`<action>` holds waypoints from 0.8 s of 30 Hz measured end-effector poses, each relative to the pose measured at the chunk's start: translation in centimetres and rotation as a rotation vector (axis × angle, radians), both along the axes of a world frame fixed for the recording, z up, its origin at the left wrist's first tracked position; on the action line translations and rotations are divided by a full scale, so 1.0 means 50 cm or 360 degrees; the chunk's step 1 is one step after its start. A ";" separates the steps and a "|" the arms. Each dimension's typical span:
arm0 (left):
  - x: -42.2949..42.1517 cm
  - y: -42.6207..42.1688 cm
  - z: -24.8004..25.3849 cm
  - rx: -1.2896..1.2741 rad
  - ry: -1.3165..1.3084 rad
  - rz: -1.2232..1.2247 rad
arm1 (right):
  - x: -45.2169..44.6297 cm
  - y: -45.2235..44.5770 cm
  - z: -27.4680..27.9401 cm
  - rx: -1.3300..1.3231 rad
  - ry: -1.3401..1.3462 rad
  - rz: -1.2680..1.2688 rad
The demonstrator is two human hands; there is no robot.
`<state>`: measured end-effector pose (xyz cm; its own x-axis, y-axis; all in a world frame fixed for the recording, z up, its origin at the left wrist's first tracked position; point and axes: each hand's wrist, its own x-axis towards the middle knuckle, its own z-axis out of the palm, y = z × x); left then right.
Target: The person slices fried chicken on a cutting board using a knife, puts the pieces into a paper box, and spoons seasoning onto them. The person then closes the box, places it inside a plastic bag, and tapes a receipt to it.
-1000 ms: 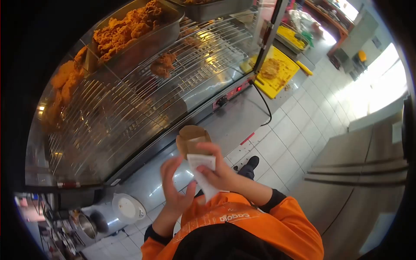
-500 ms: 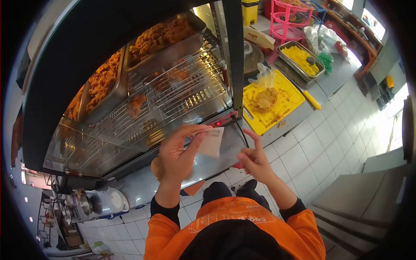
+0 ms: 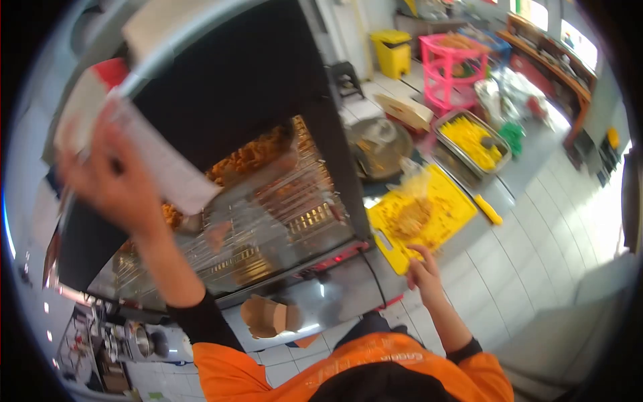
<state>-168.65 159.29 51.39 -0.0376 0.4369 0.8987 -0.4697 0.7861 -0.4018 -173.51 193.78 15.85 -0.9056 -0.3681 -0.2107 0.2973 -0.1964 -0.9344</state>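
Observation:
My left hand (image 3: 124,181), blurred by motion, is raised beside the upper left edge of the black display cabinet (image 3: 221,87). Its fingers close on a white piece of paper (image 3: 167,157), which slants down to the right across the cabinet front. Just beyond that hand is a white and red object (image 3: 90,87), too smeared to name. My right hand (image 3: 425,273) holds nothing, its fingers loosely bent and apart, by the near corner of the yellow cutting board (image 3: 445,204). Breaded fried food (image 3: 410,218) and crumbs lie on the board.
Behind the glass are fried chicken (image 3: 251,157) and wire racks (image 3: 301,214). An open brown paper box (image 3: 268,316) stands on the metal counter. To the right are a yellow-handled knife (image 3: 489,210), a tray of yellow food (image 3: 472,144) and a pink rack (image 3: 452,70).
My left hand has swung up and left with the paper, from in front of the counter to the cabinet's top edge. The right hand shifted slightly right and down. The brown box is now uncovered.

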 end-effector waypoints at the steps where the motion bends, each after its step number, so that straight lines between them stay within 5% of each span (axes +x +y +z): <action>1: 0.004 0.007 -0.002 -0.0048 0.0080 0.0192 | -0.011 -0.001 0.014 0.0046 0.0006 0.0095; 7: 0.032 -0.044 0.006 -0.0074 -0.0409 0.0007 | -0.098 0.019 -0.036 0.0082 0.0041 0.0027; 13: 0.021 -0.010 -0.020 0.0290 -0.0070 0.0244 | -0.239 0.059 -0.092 0.0233 -0.0118 -0.0196; 16: 0.022 -0.033 0.012 0.0156 -0.0201 0.0023 | -0.348 0.068 -0.137 0.0152 0.0019 -0.0326; 20: 0.049 -0.019 0.014 0.0109 -0.0183 0.0460 | -0.505 0.065 -0.232 0.0168 -0.0111 -0.0381; 24: 0.001 0.093 -0.003 0.0591 -0.0046 0.0169 | -0.634 0.032 -0.231 0.0216 0.0375 -0.0270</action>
<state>-168.62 163.96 51.25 -0.0926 0.0743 0.9929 -0.5491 0.8280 -0.1132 -205.23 195.39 4.28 -0.9814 -0.1904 -0.0246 0.0431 -0.0936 -0.9947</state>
